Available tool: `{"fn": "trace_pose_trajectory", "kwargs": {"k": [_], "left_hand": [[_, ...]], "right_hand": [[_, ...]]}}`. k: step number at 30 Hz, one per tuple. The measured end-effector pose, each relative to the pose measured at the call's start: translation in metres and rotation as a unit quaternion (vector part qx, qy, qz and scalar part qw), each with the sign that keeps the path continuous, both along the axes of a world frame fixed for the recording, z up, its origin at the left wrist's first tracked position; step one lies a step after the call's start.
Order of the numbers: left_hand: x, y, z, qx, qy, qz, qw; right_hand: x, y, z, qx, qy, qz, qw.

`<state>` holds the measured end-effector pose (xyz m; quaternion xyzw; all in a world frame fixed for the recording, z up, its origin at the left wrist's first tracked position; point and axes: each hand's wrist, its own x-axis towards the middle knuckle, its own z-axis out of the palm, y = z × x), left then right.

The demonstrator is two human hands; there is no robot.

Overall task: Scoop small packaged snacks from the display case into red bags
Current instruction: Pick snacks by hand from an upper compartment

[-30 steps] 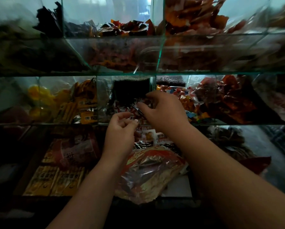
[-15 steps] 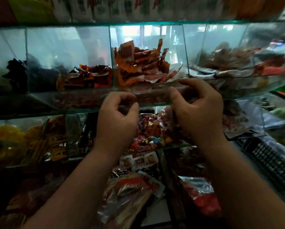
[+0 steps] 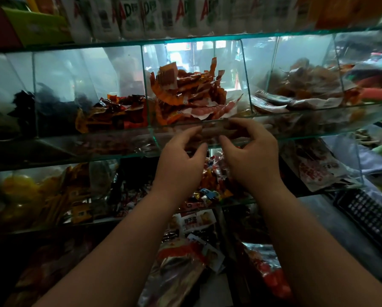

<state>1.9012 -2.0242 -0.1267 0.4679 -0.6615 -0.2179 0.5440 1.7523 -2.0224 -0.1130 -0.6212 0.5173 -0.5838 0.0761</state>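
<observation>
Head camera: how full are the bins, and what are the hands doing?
Middle bin: heaped with orange packets.
Left bin: low pile, dark red packets.
Right bin: low pile, brownish packets.
Left hand: fingers curled, at middle bin's front.
Right hand: likewise; whether either holds anything, unclear.

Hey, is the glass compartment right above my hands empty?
No, the glass compartment just above the left hand and right hand holds a heap of orange snack packets.

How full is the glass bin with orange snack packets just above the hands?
Partly full: orange packets heap in the bin, with empty space above them.
</observation>
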Motion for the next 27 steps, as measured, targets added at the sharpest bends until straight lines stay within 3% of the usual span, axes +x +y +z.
{"fn": "trace_pose_trajectory", "kwargs": {"k": [4,14,18,27], "left_hand": [[-0.006,-0.011,-0.006,-0.016,0.062,-0.006,0.998],[-0.012,-0.022,-0.014,0.023,0.233,-0.121,0.965],[-0.012,-0.025,-0.010,0.038,0.232,-0.105,0.966],[-0.010,-0.024,-0.003,0.057,0.204,-0.087,0.973]], "right_hand": [[0.007,-0.007,0.004,-0.002,-0.127,0.053,0.991],[0.021,-0.017,-0.004,0.005,-0.299,0.073,0.951],[0.021,-0.017,-0.006,0.003,-0.368,0.119,0.922],[0.009,-0.018,-0.007,0.019,-0.335,0.163,0.928]]}}
